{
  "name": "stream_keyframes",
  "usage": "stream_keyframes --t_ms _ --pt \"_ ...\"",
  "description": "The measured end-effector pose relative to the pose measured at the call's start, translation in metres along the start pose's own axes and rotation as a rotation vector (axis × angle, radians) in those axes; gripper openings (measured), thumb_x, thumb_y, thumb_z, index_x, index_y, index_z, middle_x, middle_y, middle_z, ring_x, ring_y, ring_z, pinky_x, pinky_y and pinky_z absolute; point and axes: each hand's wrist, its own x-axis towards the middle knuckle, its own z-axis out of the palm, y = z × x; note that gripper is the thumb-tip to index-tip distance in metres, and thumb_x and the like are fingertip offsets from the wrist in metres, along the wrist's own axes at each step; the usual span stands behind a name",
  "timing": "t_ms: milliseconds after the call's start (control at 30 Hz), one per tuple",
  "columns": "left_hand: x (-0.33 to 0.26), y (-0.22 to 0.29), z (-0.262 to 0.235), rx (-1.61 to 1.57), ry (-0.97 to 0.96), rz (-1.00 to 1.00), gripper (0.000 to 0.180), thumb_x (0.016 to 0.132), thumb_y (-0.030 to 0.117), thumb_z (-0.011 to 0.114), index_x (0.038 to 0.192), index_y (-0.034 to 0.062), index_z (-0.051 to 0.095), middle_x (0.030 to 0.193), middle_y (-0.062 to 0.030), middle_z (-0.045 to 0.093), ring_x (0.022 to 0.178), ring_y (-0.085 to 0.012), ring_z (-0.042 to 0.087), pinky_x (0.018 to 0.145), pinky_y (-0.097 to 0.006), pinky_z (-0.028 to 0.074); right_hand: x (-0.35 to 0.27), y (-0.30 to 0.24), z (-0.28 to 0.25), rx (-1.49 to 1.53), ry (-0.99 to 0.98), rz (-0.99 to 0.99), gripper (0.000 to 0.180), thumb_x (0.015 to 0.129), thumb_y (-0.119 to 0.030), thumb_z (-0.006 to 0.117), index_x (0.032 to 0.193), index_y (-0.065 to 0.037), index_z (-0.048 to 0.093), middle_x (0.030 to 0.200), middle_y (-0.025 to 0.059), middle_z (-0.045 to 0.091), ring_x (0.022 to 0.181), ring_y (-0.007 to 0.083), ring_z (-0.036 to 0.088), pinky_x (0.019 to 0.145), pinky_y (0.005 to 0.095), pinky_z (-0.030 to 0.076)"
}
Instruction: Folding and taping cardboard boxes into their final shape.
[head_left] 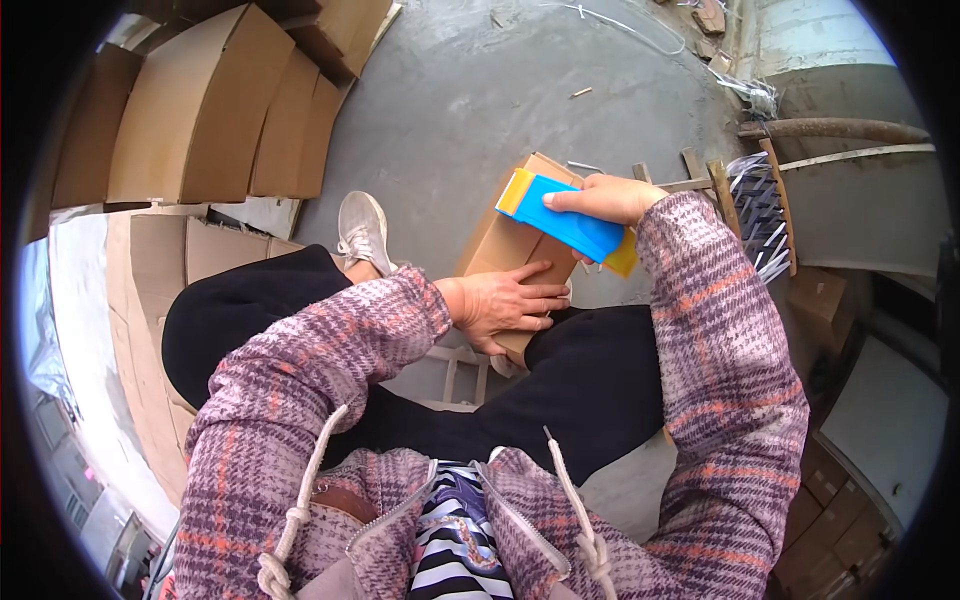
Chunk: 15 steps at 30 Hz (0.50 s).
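A small brown cardboard box (500, 245) rests on my right knee. My left hand (505, 300) lies flat on its near side, fingers spread, pressing it down. My right hand (610, 198) grips a blue and yellow tape dispenser (560, 220) and holds it across the box's top. Both arms are in plaid purple sleeves. I sit with black trousers over the legs, and a grey shoe (362, 232) shows on the floor beyond my left knee.
Stacks of flat and folded cardboard boxes (200, 110) stand at the left and upper left. A wooden frame with white strips (760, 205) is at the right. More cartons (835, 520) sit at the lower right. The floor is grey concrete (480, 90).
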Motion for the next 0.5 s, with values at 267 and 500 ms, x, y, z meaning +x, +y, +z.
stream_keyframes --t_ms 267,500 --pt "0.001 -0.001 -0.002 -0.012 0.000 -0.021 0.073 0.066 0.051 0.064 0.124 0.0089 0.049 0.145 -0.0141 0.034 0.139 -0.0298 0.025 0.107 -0.067 0.010 -0.005 0.001 0.001 0.025 0.060 -0.014 0.070 0.083 -0.057 0.054 0.116 0.005 0.054 0.103 0.0201 0.060 0.087 0.0277 0.060 0.076 0.0362 0.048" --pt "0.002 0.002 -0.004 0.004 -0.041 -0.035 0.072 0.067 0.051 0.064 0.124 0.0100 0.050 0.145 -0.0131 0.033 0.139 -0.0285 0.024 0.107 -0.067 0.010 -0.035 0.050 -0.001 0.064 0.025 -0.008 0.083 0.079 -0.064 0.053 0.115 0.011 0.055 0.101 0.0216 0.064 0.089 0.0284 0.065 0.076 0.0361 0.051"
